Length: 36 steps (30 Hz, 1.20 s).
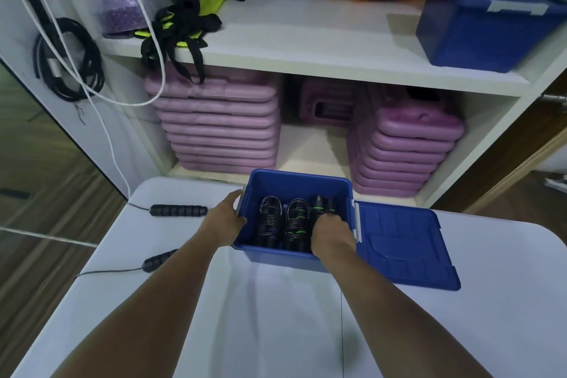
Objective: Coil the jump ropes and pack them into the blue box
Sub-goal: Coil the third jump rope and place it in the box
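I find the box [276,256] open on the table [276,316], with two coils [270,221] inside. The left hand [225,221] grips its left wall. The right hand [329,235] is inside, fingers curled on a third coil [322,205]. I advise seating it snug against the right wall, handles parallel, before release. One rope [178,210] lies uncoiled left of the box.
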Motion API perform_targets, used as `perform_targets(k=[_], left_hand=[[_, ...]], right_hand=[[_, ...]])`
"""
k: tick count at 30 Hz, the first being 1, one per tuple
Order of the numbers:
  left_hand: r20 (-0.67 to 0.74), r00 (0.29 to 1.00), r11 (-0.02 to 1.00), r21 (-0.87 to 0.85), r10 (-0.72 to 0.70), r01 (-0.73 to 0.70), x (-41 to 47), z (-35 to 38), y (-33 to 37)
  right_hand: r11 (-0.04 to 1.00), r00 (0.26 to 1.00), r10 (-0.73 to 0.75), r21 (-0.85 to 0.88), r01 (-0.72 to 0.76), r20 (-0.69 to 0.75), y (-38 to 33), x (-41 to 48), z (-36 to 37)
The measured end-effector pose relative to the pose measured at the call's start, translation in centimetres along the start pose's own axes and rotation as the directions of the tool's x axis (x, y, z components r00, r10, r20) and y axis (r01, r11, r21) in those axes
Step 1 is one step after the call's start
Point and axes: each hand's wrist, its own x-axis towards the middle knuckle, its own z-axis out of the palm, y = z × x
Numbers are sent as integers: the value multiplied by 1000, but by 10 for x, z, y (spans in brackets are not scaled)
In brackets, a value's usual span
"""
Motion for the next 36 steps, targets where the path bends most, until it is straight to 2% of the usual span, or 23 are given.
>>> perform_targets(k=[3,7,10,16,27,30,34,36], left_hand=[[24,995,968,-231,-97,100,4,-2,-3],[132,977,804,-555,-169,214,-2,-7,-1],[159,973,800,-556,-165,226,-3,-10,2],[129,968,820,-514,-214,249,18,-13,4],[60,986,873,-460,-155,165,28,-1,5],[124,981,852,-487,-147,190,29,-5,2],[287,951,774,-574,-114,267,33,-20,-1],[322,943,778,-572,-80,261,35,-25,-3]], right_hand=[[999,1000,13,48,-11,-26,1,1,0],[998,999,18,61,-16,-31,1,2,1],[999,1000,3,35,-2,-26,0,1,2],[998,998,-26,49,29,-59,1,0,3],[995,994,-63,66,69,-92,3,-2,3],[994,992,-74,71,81,-98,4,-2,3],[992,992,-68,100,79,-110,9,1,3],[991,990,-68,108,81,-121,9,1,3]])
